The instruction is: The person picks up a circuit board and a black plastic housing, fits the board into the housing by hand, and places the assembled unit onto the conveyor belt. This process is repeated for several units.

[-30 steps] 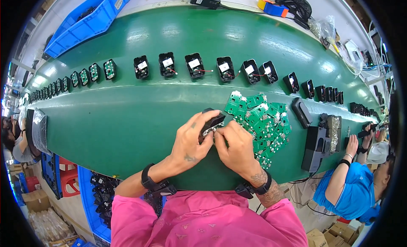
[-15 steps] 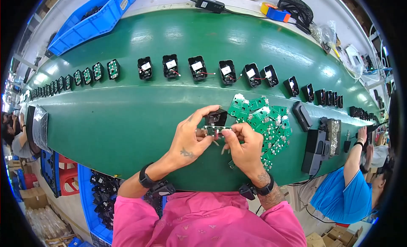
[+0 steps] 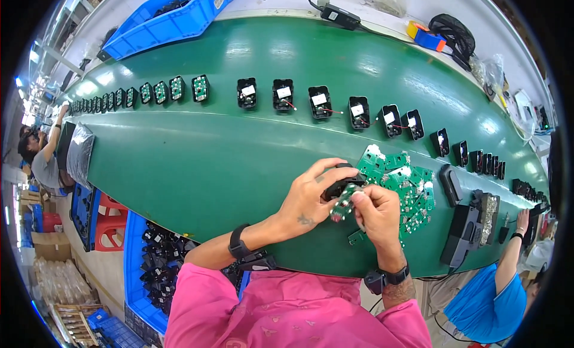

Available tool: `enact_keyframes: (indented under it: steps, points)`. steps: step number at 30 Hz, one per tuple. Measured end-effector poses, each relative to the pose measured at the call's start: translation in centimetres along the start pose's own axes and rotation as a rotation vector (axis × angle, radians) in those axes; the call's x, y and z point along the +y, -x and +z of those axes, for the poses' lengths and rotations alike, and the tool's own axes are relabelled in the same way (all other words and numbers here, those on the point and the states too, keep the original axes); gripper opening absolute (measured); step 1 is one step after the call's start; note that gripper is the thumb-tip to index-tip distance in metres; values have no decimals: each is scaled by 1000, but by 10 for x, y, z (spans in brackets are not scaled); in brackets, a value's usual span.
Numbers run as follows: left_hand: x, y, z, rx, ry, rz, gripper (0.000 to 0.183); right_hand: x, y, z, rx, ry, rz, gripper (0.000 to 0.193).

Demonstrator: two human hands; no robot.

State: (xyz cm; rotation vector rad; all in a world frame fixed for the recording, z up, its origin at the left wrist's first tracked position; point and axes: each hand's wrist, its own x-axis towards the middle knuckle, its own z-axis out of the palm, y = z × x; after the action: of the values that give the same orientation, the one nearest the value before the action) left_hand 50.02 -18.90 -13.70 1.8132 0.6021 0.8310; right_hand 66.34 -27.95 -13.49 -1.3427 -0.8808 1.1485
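My left hand (image 3: 306, 198) is wrapped round a small black plastic housing (image 3: 341, 173), partly hidden by the fingers. Pinched in my right hand (image 3: 381, 215) is a green circuit board (image 3: 344, 207), tilted just in front of the housing, with small parts on its visible face. Whether a wire joins the board to the housing I cannot tell. A loose pile of green circuit boards (image 3: 412, 192) lies beside and beyond my right hand. Beyond my hands, several open black housings (image 3: 320, 103) with white labels stand in a row, some with red wires sticking out.
Housings fitted with green boards (image 3: 200, 88) continue the row leftward. A blue crate (image 3: 170, 25) stands at the far left, and a blue bin (image 3: 136, 258) of black parts sits below the table's edge. Right of the boards is a black device (image 3: 460, 234); a co-worker's arm (image 3: 511, 252) reaches in beyond it.
The circuit board has turned from lying level across the housing to a steep tilt, its face now showing. The housing has tipped in my left hand. The whole view has shifted, moving the scene rightward.
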Motion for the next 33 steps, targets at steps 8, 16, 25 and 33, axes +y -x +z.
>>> enact_keyframes:
  steps: [8,16,25,33]
  points:
    - [-4,1,5,139,-164,138,56,-2,1,13,-53,77,-72,25]
    - [11,-10,-5,-74,55,-221,49,-4,-2,4,110,354,-202,23]
    - [4,-9,-3,-112,422,-401,40,3,-6,6,172,492,-217,19]
    - [5,-5,1,-98,441,-429,35,-1,-7,13,82,449,-277,43]
